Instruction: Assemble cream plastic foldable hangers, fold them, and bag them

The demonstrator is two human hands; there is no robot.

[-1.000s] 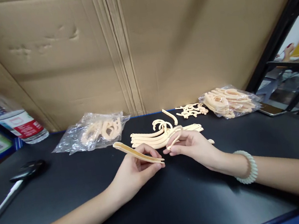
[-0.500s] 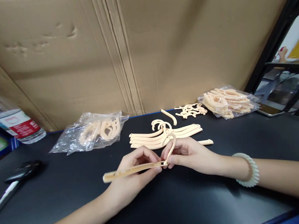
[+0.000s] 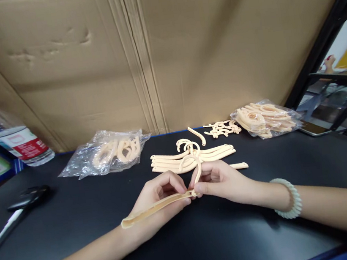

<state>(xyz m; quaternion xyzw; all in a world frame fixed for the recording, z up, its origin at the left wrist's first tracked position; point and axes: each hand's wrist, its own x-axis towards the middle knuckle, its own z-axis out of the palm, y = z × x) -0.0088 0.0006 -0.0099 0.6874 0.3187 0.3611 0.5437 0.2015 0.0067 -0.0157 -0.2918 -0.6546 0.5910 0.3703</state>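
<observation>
My left hand [image 3: 160, 198] pinches a beige plastic hanger arm [image 3: 152, 211] near its inner end; the hollow side of the arm faces up toward me. Between the thumb and fingers of my right hand [image 3: 220, 179] is the foot of a beige hanger hook [image 3: 198, 170], whose curve rises above the fingertips. Hook and arm meet at my fingertips; whether they are locked together I cannot tell. Just beyond my hands lies a stack of assembled folding hangers [image 3: 171, 163], their hooks bunched in the middle.
A loose hanger arm [image 3: 197, 136] and a pile of hooks [image 3: 221, 129] lie behind the stack. Bagged parts sit at left [image 3: 115, 152] and right [image 3: 264, 118]. A water bottle [image 3: 17, 133] and a black device with a white cable [image 3: 29, 198] are at left. Cardboard [image 3: 89, 73] stands behind.
The hanger arm's outer end has dipped and its hollow side has turned more toward me. The hook has tilted slightly left. Both hands keep their hold.
</observation>
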